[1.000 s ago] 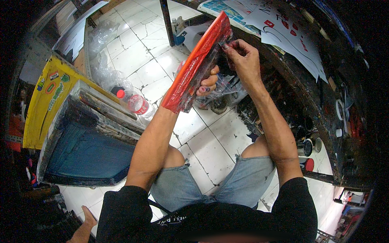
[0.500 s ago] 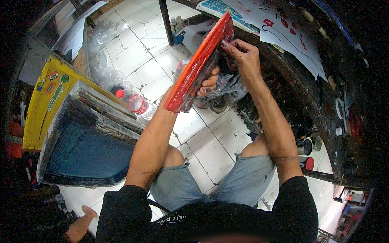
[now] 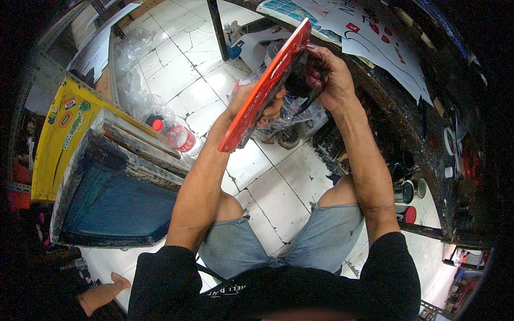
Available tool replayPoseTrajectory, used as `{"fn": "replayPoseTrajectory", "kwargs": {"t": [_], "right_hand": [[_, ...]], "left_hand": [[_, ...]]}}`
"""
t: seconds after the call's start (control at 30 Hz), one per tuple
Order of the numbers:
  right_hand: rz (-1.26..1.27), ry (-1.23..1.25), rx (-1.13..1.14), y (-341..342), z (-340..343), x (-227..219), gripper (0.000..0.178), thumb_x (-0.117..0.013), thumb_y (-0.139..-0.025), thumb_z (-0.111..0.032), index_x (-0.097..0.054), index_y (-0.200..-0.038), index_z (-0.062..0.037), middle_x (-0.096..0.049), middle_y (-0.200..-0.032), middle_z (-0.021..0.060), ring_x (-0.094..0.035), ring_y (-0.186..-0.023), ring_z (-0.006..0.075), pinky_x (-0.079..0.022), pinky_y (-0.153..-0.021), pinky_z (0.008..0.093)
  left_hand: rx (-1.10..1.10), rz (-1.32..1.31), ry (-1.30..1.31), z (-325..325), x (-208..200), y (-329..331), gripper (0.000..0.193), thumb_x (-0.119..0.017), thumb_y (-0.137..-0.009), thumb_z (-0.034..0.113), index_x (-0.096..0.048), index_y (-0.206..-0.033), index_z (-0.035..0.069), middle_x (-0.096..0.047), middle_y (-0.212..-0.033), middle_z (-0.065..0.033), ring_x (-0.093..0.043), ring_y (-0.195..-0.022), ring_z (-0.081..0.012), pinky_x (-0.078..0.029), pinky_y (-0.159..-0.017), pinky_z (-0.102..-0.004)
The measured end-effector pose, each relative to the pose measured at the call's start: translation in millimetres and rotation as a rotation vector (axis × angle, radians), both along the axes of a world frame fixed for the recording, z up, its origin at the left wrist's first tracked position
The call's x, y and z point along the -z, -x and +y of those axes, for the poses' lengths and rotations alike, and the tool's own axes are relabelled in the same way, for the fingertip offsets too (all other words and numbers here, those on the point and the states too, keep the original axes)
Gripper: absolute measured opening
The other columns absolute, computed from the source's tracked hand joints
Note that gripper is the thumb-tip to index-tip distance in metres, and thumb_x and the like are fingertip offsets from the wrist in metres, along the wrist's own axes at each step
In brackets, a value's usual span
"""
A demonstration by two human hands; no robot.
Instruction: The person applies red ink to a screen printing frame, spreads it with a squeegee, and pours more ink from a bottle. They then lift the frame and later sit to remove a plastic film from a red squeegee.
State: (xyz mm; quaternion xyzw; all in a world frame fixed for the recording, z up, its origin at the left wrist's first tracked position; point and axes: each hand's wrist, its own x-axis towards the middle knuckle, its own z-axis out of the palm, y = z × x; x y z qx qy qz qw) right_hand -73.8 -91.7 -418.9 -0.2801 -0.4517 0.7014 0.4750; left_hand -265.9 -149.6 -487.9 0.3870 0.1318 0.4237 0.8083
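A long, thin orange-red panel stands tilted in front of me, turned nearly edge-on, its upper end leaning right and away. Dark, wrinkled material shows along its right side. My left hand holds the panel from behind near its middle, the fingers wrapping round that dark side. At the upper end is my right hand, with stained fingertips curled in against the panel's edge. Something dark hangs by those fingers; the panel and shadow partly hide it, so I cannot make out what it is.
On the left stand a yellow panel with stickers and a dark blue tray-like piece. A red-capped bottle and clear plastic bags lie on the tiled floor. The dark workbench at right bears printed sheets.
The panel has turned more edge-on, and its face looks smoother, with less wrinkled film. My right hand has shifted slightly right and turned, its fingers now curled behind the upper edge.
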Motion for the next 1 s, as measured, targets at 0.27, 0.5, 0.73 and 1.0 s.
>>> {"fn": "replayPoseTrajectory", "kwargs": {"t": [0.27, 0.5, 0.73, 1.0], "right_hand": [[-0.022, -0.041, 0.021, -12, 2, -9, 0.025, -0.060, -0.089, -0.030, -0.069, -0.097, -0.0091, -0.063, -0.078, -0.0025, -0.048, -0.059, 0.0063, -0.034, -0.048, 0.0227], [-0.405, -0.406, 0.098, -41, 10, -28, 0.026, -0.065, -0.088, -0.027, -0.071, -0.093, -0.0026, -0.065, -0.077, -0.0002, -0.052, -0.062, 0.0096, -0.040, -0.054, 0.0255], [-1.315, -0.953, 0.977, -120, 4, -70, 0.034, -0.063, -0.087, -0.031, -0.067, -0.105, -0.0024, -0.068, -0.099, 0.0224, -0.065, -0.088, 0.0389, -0.050, -0.079, 0.0439], [-1.911, -1.048, 1.248, -187, 19, -67, 0.031, -0.064, -0.084, -0.021, -0.068, -0.111, -0.0064, -0.066, -0.107, 0.0201, -0.062, -0.100, 0.0381, -0.047, -0.091, 0.0434]], "left_hand": [[-0.327, 0.342, -0.040, -13, -15, 3, 0.040, -0.042, -0.097, 0.047, -0.051, -0.094, 0.008, -0.048, -0.059, -0.0022, -0.045, -0.042, -0.0122, -0.037, -0.035, -0.0233], [-0.648, 0.587, -0.237, -18, -14, 13, 0.042, -0.042, -0.099, 0.044, -0.058, -0.095, 0.006, -0.056, -0.063, -0.0036, -0.049, -0.044, -0.0102, -0.040, -0.041, -0.0223], [-0.667, 0.516, -0.253, -30, -28, 19, 0.040, -0.053, -0.096, 0.039, -0.063, -0.101, 0.001, -0.062, -0.083, -0.0011, -0.054, -0.071, -0.0059, -0.043, -0.063, -0.0208], [-0.637, 0.499, -0.374, -24, -24, 15, 0.045, -0.057, -0.093, 0.040, -0.062, -0.109, -0.003, -0.063, -0.087, -0.0012, -0.054, -0.073, -0.0056, -0.042, -0.065, -0.0198]]}}
